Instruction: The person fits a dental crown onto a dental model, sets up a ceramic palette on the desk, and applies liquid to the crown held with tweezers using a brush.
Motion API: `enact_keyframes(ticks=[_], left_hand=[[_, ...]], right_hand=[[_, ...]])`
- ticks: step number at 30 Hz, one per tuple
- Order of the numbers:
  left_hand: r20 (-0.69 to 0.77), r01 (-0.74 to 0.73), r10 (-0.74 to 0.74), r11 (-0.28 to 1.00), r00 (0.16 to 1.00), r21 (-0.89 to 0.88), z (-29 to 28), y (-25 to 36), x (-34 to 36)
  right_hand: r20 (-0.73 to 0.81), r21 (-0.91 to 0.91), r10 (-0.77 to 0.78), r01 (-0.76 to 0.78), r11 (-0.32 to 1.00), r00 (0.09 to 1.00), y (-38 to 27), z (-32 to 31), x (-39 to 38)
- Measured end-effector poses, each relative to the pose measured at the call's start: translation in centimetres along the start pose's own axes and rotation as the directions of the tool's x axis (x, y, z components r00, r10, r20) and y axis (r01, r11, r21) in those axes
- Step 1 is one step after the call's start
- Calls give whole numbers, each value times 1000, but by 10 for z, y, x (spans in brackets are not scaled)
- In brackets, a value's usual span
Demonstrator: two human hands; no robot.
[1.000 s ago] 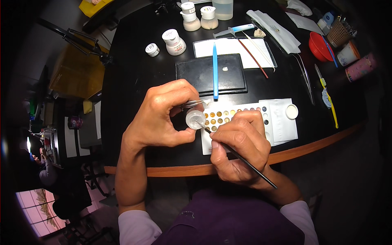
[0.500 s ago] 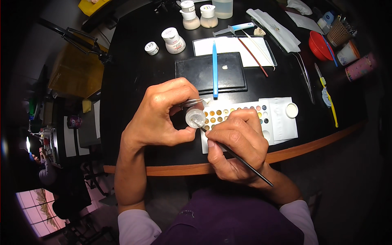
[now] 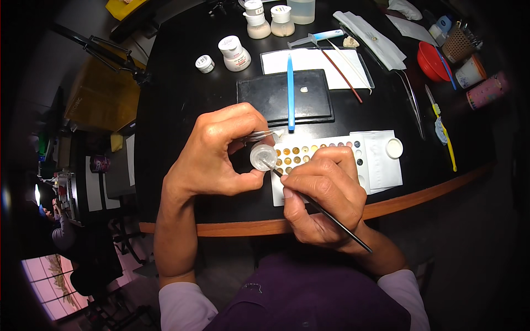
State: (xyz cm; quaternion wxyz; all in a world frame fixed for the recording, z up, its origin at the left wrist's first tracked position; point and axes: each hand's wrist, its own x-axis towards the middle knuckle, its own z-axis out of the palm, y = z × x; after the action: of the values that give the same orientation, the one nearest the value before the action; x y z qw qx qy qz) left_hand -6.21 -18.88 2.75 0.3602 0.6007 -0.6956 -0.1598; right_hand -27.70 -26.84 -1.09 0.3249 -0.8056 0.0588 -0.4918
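My left hand (image 3: 215,151) is curled round a small clear jar (image 3: 255,158), pinched between thumb and fingers. The same hand also holds metal tweezers (image 3: 258,135), with a small whitish piece (image 3: 278,133) at their tips. In my right hand (image 3: 328,190) is a thin dark-handled brush (image 3: 341,226), held like a pen, its tip inside the jar's mouth. Beneath both hands lies a white palette (image 3: 280,193) with rows of coloured wells, partly hidden by my right hand.
Beyond my hands, a blue stick (image 3: 291,94) crosses a black flat case (image 3: 256,94). White-capped jars (image 3: 236,57) stand farther back. Right of the palette, a round white lid (image 3: 394,148) rests on folded paper (image 3: 381,174). Long tweezers (image 3: 411,105) and a yellow toothbrush (image 3: 448,146) lie farther right.
My right hand has shifted slightly to the right with the brush, whose tip stays in the jar. My left hand has barely moved.
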Motion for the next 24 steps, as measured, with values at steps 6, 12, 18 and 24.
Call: enact_keyframes(ticks=[6,12,18,24], left_hand=[[3,15,-15,1000,1000,-11,1,-1,-2],[38,35,-35,999,999,-2,-2,2,0],[53,29,-30,999,998,12,-1,-2,-2],[50,-6,5,1000,999,11,0,-7,-3]], right_hand=[[-17,-15,12,-12,1000,1000,0,-2,0],[-16,-9,21,-21,1000,1000,1,-2,0],[-49,-35,-12,10,999,999,3,1,1],[-45,-44,-12,10,999,999,3,1,1]])
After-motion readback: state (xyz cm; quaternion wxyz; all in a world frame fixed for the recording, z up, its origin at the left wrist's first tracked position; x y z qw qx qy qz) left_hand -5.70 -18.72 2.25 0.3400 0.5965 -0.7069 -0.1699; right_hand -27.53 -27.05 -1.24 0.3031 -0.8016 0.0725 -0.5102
